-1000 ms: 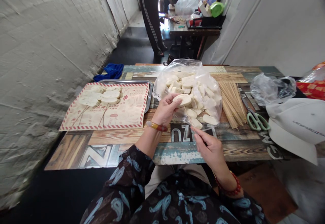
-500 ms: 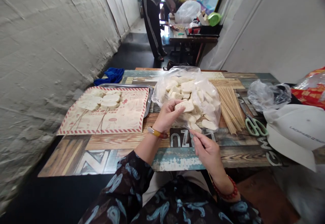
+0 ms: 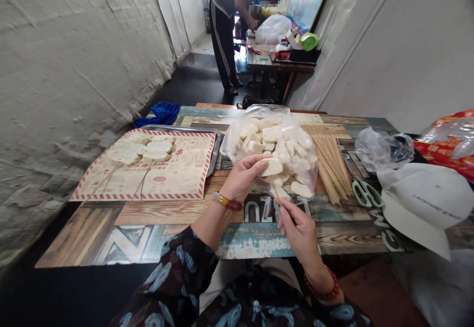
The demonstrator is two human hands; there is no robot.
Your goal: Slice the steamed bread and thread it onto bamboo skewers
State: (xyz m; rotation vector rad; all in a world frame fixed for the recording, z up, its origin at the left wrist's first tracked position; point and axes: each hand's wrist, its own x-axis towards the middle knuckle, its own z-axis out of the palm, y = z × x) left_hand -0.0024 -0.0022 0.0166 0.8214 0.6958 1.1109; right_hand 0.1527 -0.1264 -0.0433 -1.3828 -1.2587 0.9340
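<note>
My left hand (image 3: 240,179) pinches a pale slice of what looks like steamed bread (image 3: 273,167) between thumb and fingers. In my right hand (image 3: 299,230) is a thin wooden skewer (image 3: 275,188), its upper end at the slice's lower edge; whether it has gone in, I cannot tell. Behind both hands a clear plastic bag (image 3: 230,142) lies spread, full of more pale slices (image 3: 271,133). Left of it, skewered slices (image 3: 157,152) rest on printed paper (image 3: 181,181) over a metal tray (image 3: 213,161). A bundle of wooden skewers (image 3: 332,171) fans out to the right.
Green-handled scissors (image 3: 365,193), a crumpled plastic bag (image 3: 383,149), a white cap (image 3: 425,201) and a red package (image 3: 450,139) crowd the right side. A blue cloth (image 3: 160,113) lies at the back left. Beyond, a person (image 3: 224,35) bends over another table (image 3: 281,64).
The skewer in my right hand has come up to the lower edge of the slice in my left hand. The slice has tilted slightly. The view has shifted a little.
</note>
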